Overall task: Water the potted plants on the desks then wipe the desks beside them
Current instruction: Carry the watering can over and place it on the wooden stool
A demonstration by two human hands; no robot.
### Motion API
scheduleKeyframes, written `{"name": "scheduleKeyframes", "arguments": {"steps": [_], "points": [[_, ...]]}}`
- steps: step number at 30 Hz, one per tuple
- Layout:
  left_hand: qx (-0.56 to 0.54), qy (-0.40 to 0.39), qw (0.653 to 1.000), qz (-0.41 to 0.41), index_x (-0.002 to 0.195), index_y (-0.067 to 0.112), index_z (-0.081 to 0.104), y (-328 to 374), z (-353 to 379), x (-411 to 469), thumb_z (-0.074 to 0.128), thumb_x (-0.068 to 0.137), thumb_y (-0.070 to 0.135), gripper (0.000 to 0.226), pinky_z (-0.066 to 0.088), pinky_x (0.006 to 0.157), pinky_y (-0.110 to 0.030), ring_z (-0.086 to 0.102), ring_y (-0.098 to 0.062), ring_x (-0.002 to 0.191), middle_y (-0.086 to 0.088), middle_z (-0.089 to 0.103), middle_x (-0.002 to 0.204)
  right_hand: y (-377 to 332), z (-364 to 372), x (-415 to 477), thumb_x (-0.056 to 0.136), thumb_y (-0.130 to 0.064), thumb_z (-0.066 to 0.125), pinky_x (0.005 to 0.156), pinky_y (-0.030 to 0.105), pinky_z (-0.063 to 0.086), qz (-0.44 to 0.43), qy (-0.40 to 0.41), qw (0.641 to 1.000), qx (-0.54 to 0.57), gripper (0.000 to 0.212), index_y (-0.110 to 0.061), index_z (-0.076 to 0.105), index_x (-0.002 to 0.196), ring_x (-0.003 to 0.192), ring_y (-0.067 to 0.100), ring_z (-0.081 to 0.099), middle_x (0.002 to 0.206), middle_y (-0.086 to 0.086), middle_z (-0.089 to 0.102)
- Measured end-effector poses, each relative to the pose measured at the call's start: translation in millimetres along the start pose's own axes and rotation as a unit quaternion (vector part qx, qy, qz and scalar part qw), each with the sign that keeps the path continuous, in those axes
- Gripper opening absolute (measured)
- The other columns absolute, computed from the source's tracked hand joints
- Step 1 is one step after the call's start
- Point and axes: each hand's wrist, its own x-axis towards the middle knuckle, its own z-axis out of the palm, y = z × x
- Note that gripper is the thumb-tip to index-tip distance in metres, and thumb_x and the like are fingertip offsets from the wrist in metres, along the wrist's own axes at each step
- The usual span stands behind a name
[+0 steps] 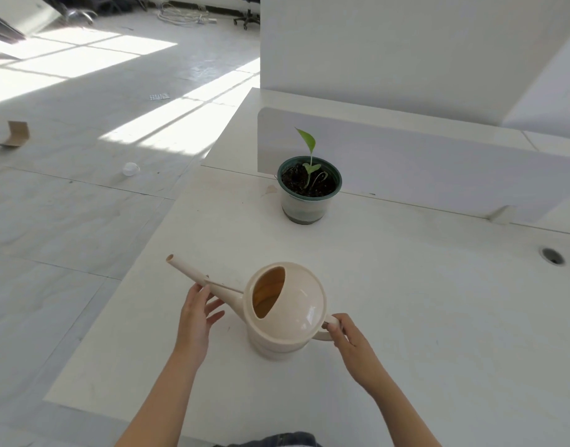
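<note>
Sunlight falls across a pale office floor (67, 195) beside a white desk (422, 317), where a person readies a cream watering can (296, 317) on the near-left part of the top. A low divider panel (422, 162) runs along the desk's far side. The potted plant (309, 188), a single green shoot in dark soil, stands just in front of the panel, beyond the can and well apart from it. The can appears to rest on the desktop, its long spout (187, 268) aimed left toward the desk's edge and away from the pot. Watering has not begun, by the look of things.

Risk lies in the swing. The spout must turn a long way to reach the pot, and a can tipped early would likely spill on the desktop or over the edge to the floor. A hard pour could also flood the small pot or flatten the slender shoot. How much water sits inside cannot be told.

The right hand (349, 337) curls its fingers round the handle (329, 321) at the can's rear. The left hand (196, 312) is loosely spread, fingers nearly straight, touching the spout from the near side without gripping it.
</note>
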Motion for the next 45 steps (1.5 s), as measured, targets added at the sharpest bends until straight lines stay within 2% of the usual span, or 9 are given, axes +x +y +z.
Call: {"name": "scheduleKeyframes", "arguments": {"steps": [3,11,14,23,29,32,35,40,45], "points": [[-0.010,0.000,1.000,-0.001,0.107,0.025,0.052,5,1,0,0.036,0.098,0.025,0.018,0.043,0.071,-0.032,0.057,-0.018,0.088,0.001,0.061,0.097,-1,-5,3,0.094,-0.031,0.045,0.090,0.036,0.042,0.018,-0.029,0.997,0.068,0.018,-0.018,0.057,0.091,0.087,0.016,0.048,0.090,0.004,0.051],[-0.029,0.002,0.999,0.031,0.096,0.026,0.057,22,6,-20,0.038,0.098,0.027,0.019,0.043,0.070,-0.031,0.058,-0.019,0.086,-0.001,0.062,0.092,-26,-20,-2,0.092,-0.011,0.048,0.076,0.011,0.044,-0.030,-0.019,0.982,0.185,0.016,-0.015,0.063,0.092,0.086,-0.002,0.060,0.094,-0.005,0.066],[-0.038,-0.002,0.998,0.045,0.096,0.027,0.057,32,6,-33,0.038,0.097,0.029,0.019,0.043,0.071,-0.032,0.059,-0.020,0.086,-0.002,0.063,0.094,-35,-27,-8,0.085,-0.015,0.057,0.070,0.000,0.042,-0.060,-0.017,0.974,0.216,0.013,-0.016,0.065,0.096,0.087,-0.009,0.062,0.093,-0.013,0.071],[-0.011,-0.009,0.999,0.053,0.101,0.027,0.058,32,-14,-56,0.037,0.097,0.028,0.022,0.046,0.076,-0.035,0.062,-0.023,0.093,-0.006,0.065,0.102,-34,-10,-32,0.069,-0.025,0.055,0.071,0.005,0.045,-0.042,0.004,0.964,0.263,0.035,-0.013,0.065,0.100,0.095,0.000,0.062,0.104,-0.002,0.068],[0.027,-0.107,0.994,0.021,0.090,0.026,0.058,48,-21,-26,0.037,0.097,0.025,0.022,0.044,0.075,-0.033,0.060,-0.022,0.091,-0.002,0.065,0.094,-38,30,-59,0.066,-0.024,0.056,0.078,0.015,0.042,-0.004,0.118,0.947,0.300,0.041,0.005,0.063,0.095,0.099,0.003,0.060,0.112,0.001,0.065],[0.067,-0.188,0.980,0.008,0.087,0.026,0.058,58,-21,-11,0.037,0.097,0.023,0.023,0.044,0.074,-0.032,0.060,-0.021,0.089,0.001,0.066,0.090,-46,55,-81,0.066,-0.022,0.056,0.080,0.018,0.038,0.011,0.193,0.922,0.336,0.033,-0.004,0.066,0.091,0.088,-0.004,0.064,0.103,-0.003,0.069],[0.095,-0.274,0.957,-0.012,0.090,0.024,0.060,62,-20,-2,0.037,0.097,0.022,0.024,0.045,0.074,-0.032,0.062,-0.018,0.086,0.007,0.071,0.082,-45,82,-107,0.067,-0.021,0.056,0.077,0.014,0.040,0.016,0.280,0.893,0.352,0.038,0.003,0.065,0.095,0.087,-0.001,0.066,0.099,-0.007,0.071],[0.144,-0.396,0.904,-0.071,0.094,0.023,0.057,49,-6,-20,0.034,0.098,0.021,0.023,0.045,0.077,-0.034,0.061,-0.023,0.093,-0.004,0.065,0.097,-46,121,-170,0.072,-0.015,0.060,0.069,0.005,0.045,0.039,0.417,0.824,0.381,0.040,0.016,0.056,0.096,0.087,-0.003,0.064,0.103,0.000,0.068],[0.195,-0.502,0.833,-0.125,0.093,0.021,0.057,31,15,-75,0.036,0.098,0.020,0.022,0.046,0.074,-0.034,0.062,-0.024,0.091,-0.007,0.064,0.099,-47,150,-248,0.061,-0.029,0.065,0.084,0.026,0.039,0.078,0.550,0.735,0.389,0.023,-0.013,0.072,0.075,0.088,0.004,0.064,0.091,-0.009,0.074]]}}
